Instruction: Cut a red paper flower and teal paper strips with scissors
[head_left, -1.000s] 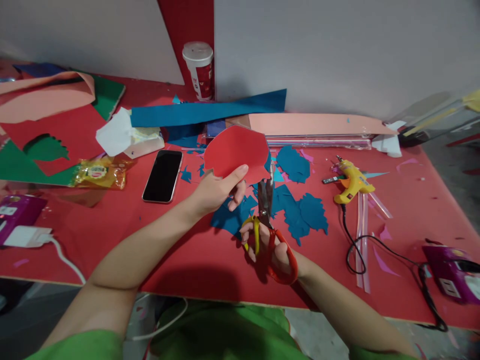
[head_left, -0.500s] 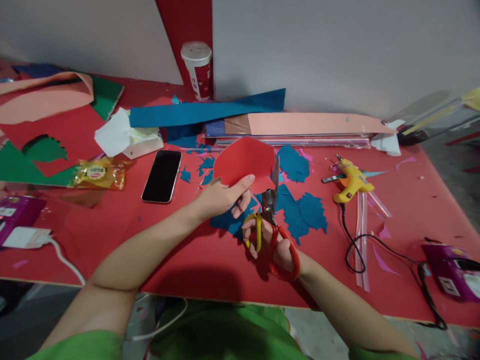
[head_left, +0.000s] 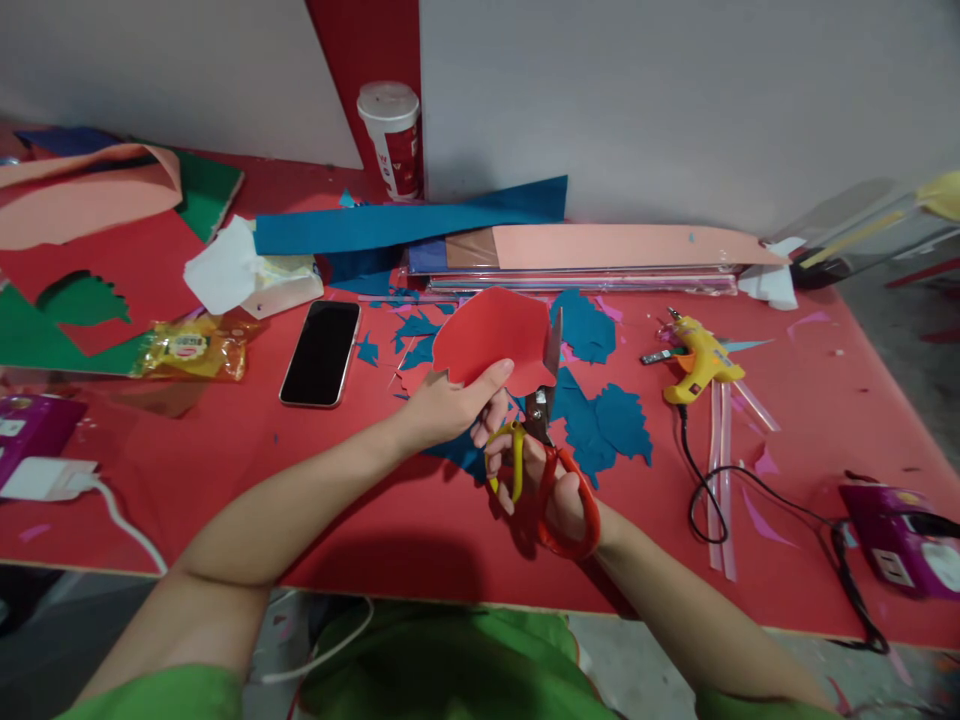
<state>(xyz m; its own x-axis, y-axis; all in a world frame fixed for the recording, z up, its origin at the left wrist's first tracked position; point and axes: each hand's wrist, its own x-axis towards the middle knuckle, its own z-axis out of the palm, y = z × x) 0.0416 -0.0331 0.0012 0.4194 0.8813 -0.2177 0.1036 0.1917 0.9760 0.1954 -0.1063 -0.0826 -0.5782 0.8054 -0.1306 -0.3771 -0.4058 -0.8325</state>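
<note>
My left hand (head_left: 457,405) pinches a red sheet of paper or foam (head_left: 491,338) by its lower edge, thumb on top. The sheet has a rounded outline with a wavy, notched lower edge. In my right hand (head_left: 551,490) are scissors (head_left: 541,410) with one yellow and one red handle loop, my fingers through both. Their blades point away from me and meet the sheet's right edge. Beneath and around lie blue cut-out pieces (head_left: 622,422) with jagged edges and small blue scraps (head_left: 418,327).
A black-screened phone (head_left: 321,353) lies left of my hands. To the right are a yellow glue gun (head_left: 701,358) with a looping cord and clear glue sticks (head_left: 721,480). A lidded cup (head_left: 390,140) stands behind a blue strip (head_left: 412,225). Coloured sheets (head_left: 90,200) cover the left back.
The red sheet has shifted slightly down and right, deeper between the scissor blades, which look more closed. My left hand has moved a little with it.
</note>
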